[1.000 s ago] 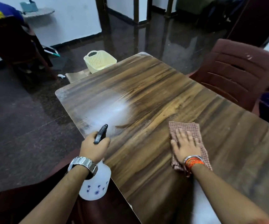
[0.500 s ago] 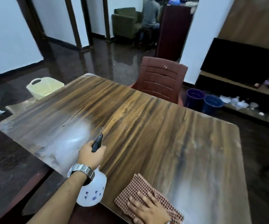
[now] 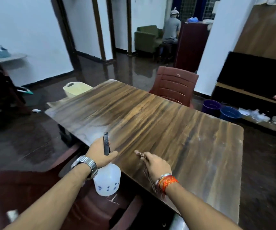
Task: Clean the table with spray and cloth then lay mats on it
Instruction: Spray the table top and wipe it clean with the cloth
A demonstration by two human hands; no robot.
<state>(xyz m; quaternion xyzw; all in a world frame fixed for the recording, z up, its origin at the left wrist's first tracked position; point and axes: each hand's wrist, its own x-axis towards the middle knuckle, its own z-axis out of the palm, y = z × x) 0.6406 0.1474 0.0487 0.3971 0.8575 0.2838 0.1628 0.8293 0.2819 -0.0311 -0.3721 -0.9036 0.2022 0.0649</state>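
Head view — hands: left (image 3: 99, 152) grips spray bottle (image 3: 107, 179), right (image 3: 155, 164) grips cloth (image 3: 148, 175)

1. Right hand (image 3: 157, 165): half a second ago it lay flat, palm down, pressing the checked cloth (image 3: 148, 175) onto the worktop (image 3: 175, 130) at the near edge. Now it is raised, with the cloth gathered in its grip and hanging below the palm and wrist, mostly hidden.
2. Cloth: no longer spread flat on the worktop; only a bunched strip shows.
3. Left hand (image 3: 100, 152): the spray bottle (image 3: 107, 179) now points straight ahead, its black nozzle nearly upright in view; earlier it leaned toward the right.
4. View: camera has lifted since a second ago; more of the far room and both forearms now show.
5. Worktop: the bright misted patch at the left edge looks fainter.
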